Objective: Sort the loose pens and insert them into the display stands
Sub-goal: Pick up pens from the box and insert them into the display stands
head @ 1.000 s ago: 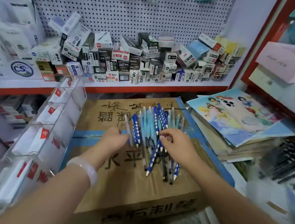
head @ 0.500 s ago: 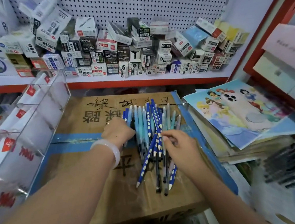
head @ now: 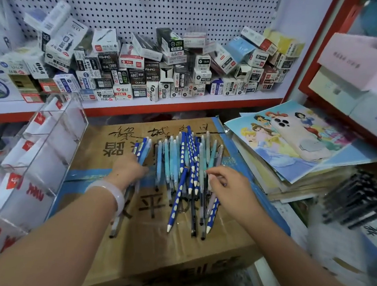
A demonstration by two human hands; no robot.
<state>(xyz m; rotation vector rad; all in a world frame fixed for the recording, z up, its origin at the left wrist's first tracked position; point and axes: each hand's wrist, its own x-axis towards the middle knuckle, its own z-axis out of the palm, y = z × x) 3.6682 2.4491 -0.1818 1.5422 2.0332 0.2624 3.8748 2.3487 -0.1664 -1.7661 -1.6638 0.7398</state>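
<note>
Clear acrylic display stand (head: 46,144) at far left, tilted, compartments apparently open for loading. Just right of it, left hand (head: 127,170) with fingers clenched round a small sorted bunch (head: 142,149) of blue pens, kept apart from the rest, likely for one compartment. Loose pens (head: 182,165) fanned mid-carton on the cardboard box (head: 146,248): dark blue with white dots, plain pale blue, some grey. Right hand (head: 229,188) over the pile's right edge, fingers loosely curled, grasping nothing, probably picking the next match.
</note>
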